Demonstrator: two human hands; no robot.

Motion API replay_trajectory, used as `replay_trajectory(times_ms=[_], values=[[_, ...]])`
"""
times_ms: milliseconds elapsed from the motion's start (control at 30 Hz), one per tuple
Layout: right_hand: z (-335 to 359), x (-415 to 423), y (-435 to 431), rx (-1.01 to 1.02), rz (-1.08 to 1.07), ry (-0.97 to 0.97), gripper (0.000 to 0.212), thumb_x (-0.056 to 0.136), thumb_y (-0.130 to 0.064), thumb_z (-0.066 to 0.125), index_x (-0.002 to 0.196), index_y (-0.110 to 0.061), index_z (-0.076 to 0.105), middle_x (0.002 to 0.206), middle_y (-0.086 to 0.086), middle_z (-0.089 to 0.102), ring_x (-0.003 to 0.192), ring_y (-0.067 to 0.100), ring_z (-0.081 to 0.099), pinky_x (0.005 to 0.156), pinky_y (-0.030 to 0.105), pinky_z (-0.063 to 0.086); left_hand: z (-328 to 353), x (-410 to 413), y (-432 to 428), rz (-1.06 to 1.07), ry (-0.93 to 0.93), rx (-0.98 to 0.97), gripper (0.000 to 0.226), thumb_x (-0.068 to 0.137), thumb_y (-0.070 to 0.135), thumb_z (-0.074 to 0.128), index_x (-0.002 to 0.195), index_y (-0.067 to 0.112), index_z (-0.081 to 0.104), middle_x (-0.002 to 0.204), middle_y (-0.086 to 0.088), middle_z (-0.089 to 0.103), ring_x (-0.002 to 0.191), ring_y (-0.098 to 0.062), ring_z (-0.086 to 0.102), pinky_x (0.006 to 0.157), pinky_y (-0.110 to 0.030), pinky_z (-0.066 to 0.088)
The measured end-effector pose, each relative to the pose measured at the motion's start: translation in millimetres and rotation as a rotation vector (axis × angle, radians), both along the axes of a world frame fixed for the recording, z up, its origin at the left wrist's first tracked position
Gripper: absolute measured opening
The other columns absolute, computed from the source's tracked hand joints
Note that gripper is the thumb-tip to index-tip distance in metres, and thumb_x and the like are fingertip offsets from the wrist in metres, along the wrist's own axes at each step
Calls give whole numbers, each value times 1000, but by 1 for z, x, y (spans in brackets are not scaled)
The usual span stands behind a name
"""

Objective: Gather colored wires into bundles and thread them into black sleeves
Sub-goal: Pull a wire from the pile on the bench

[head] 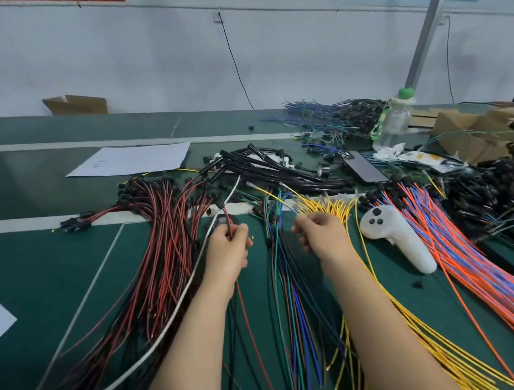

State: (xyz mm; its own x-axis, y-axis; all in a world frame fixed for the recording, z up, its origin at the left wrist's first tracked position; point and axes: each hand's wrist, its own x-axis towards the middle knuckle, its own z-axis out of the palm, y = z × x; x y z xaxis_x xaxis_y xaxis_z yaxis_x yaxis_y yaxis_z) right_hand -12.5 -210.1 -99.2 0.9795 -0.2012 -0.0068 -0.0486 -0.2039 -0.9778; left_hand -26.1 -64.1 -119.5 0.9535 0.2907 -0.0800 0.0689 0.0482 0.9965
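My left hand (228, 250) is closed around a red-and-black wire pair (227, 220) whose red strand trails back under my forearm. My right hand (321, 235) pinches a few thin wires (284, 197), yellow, blue and green, that fan up and away from my fingers. Between my hands lies a loose bunch of green, blue and black wires (282, 273). A big pile of red-and-black wires (162, 259) spreads to the left. Yellow wires (331, 208) lie just right of my right hand. Black sleeves (266, 169) lie in a heap behind the wires.
A white handheld controller (399, 238) rests right of the yellow wires, beside a thick orange-and-blue wire pile (472, 256). A phone (362, 167), a plastic bottle (393, 120), cardboard boxes (468, 132) and more bundles sit at the back right. A white cable (177, 298) crosses the green mat (39, 276); paper sheet (131, 159) lies far left.
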Motion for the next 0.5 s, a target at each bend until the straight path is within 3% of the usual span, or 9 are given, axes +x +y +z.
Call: replay_trajectory(times_ms=[67, 167, 233, 267, 333, 400, 433, 500], values=[[4, 1, -3, 52, -66, -34, 17, 95, -11, 49, 80, -11, 57, 57, -5, 61, 47, 12, 46, 48, 22, 37, -3, 3, -5, 62, 16, 316, 21, 90, 28, 61, 81, 13, 48, 69, 1, 52, 55, -12, 46, 56, -25, 34], [-1, 2, -13, -234, -214, -89, 11, 94, -12, 45, 101, -16, 52, 67, 0, 66, 64, 23, 57, 60, 30, 44, -3, 7, -16, 75, 40, 578, 31, 84, 37, 67, 87, 11, 51, 74, 3, 55, 70, -17, 52, 65, -24, 35], [-6, 3, -21, -419, -290, -73, 15, 94, -12, 43, 104, -17, 53, 80, 7, 68, 77, 30, 61, 65, 32, 45, -1, 14, -22, 59, 89, 660, 34, 84, 40, 67, 91, 8, 56, 85, -3, 58, 77, -22, 54, 66, -25, 36], [-7, 3, -26, -421, -338, -70, 17, 94, -12, 42, 104, -16, 54, 83, 8, 69, 79, 30, 61, 66, 32, 43, 1, 17, -24, 49, 109, 700, 34, 84, 40, 66, 87, 8, 57, 83, -4, 57, 75, -23, 54, 64, -26, 37], [-3, 4, -37, -216, -457, -96, 20, 94, -8, 39, 105, -13, 55, 84, 8, 70, 71, 24, 59, 65, 29, 39, 3, 22, -28, 20, 138, 776, 34, 85, 39, 66, 76, 8, 56, 73, -4, 56, 69, -24, 55, 60, -27, 40], [1, 3, -49, 11, -568, -167, 18, 93, -6, 38, 102, -12, 53, 83, 10, 70, 67, 19, 56, 67, 28, 40, 4, 27, -30, -14, 166, 819, 29, 87, 34, 65, 85, 5, 62, 84, -7, 63, 83, -29, 62, 69, -30, 47], [2, 3, -53, 22, -584, -183, 17, 93, -5, 38, 100, -12, 52, 85, 12, 69, 71, 21, 58, 71, 29, 43, 4, 29, -30, -29, 181, 803, 26, 87, 31, 64, 88, 5, 63, 90, -9, 65, 89, -30, 63, 73, -31, 48], [1, 2, -52, -151, -504, -121, 22, 92, -6, 40, 104, -7, 58, 94, 13, 67, 86, 27, 60, 80, 34, 45, 5, 32, -26, -50, 190, 687, 19, 87, 22, 60, 76, 7, 56, 82, -11, 61, 76, -30, 58, 66, -29, 43]])
